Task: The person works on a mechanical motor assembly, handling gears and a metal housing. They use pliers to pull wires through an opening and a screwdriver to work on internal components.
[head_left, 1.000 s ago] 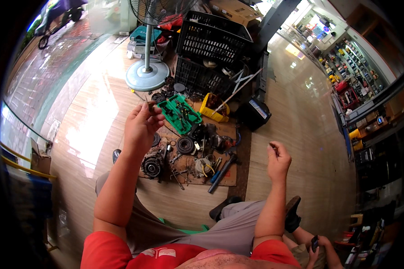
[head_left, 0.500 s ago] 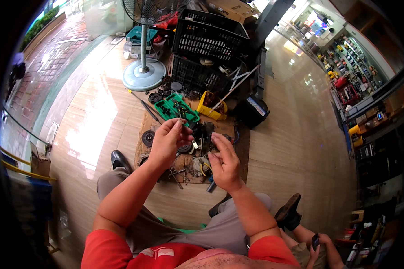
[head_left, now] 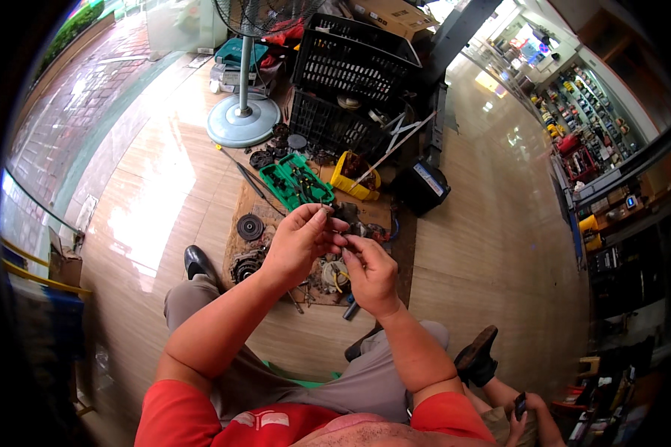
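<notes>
Nearer us than the hard green plastic case (head_left: 294, 184), our left hand (head_left: 306, 237) and right hand (head_left: 373, 276) almost meet, fingers curled; we cannot tell their closure or hold. Beside the case: a grooved disc (head_left: 250, 227), leftward; a pale-labelled black box (head_left: 417, 192), rightward.

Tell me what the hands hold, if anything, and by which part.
Cannot be told: the bare left hand and bare right hand have fingertips close together, but anything pinched there is too small to make out, its gripped part included.
</notes>
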Available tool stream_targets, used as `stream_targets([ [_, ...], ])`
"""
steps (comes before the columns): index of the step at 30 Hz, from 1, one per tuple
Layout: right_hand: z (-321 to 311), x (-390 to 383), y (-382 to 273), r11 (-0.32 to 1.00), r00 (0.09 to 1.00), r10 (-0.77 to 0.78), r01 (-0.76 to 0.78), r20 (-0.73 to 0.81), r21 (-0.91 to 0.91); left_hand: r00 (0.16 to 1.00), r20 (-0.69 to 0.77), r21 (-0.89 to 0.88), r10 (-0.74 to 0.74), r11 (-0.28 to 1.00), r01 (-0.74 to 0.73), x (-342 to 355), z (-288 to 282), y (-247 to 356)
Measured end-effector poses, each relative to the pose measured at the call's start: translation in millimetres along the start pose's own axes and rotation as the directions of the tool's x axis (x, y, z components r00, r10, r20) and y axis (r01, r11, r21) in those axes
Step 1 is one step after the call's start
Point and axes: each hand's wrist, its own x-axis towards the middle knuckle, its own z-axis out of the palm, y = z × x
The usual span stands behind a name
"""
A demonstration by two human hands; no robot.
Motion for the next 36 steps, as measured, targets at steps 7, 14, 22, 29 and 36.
stream_targets([
  [7,0.3,0.9,-7.7,0.994,0.999,0.025,-0.029,-0.039,-0.105,1.000,-0.002,0.033,0.001,0.999,-0.001,-0.5,1.3,-0.1],
  [14,-3.3,2.8,-5.1,0.996,0.998,-0.035,0.030,-0.058,-0.080,0.993,0.094,0.091,-0.068,0.994,0.059,-4.1,0.1,-3.7],
  [22,-1.6,-2.6,-0.7,0.983,0.991,0.131,-0.131,0.007,0.132,0.981,0.182,0.069,-0.065,0.996,0.053,-5.9,3.2,-3.2],
  [29,5.2,-3.6,5.6,0.876,0.965,0.260,-0.250,0.033,0.413,0.974,0.216,0.056,-0.073,0.996,0.063,-7.2,1.8,-2.6],
  [36,3.3,-2.8,-0.1,0.854,0.953,0.294,-0.296,0.072,0.429,0.976,0.204,0.103,-0.070,0.993,0.050,-8.2,2.1,-2.6],
])
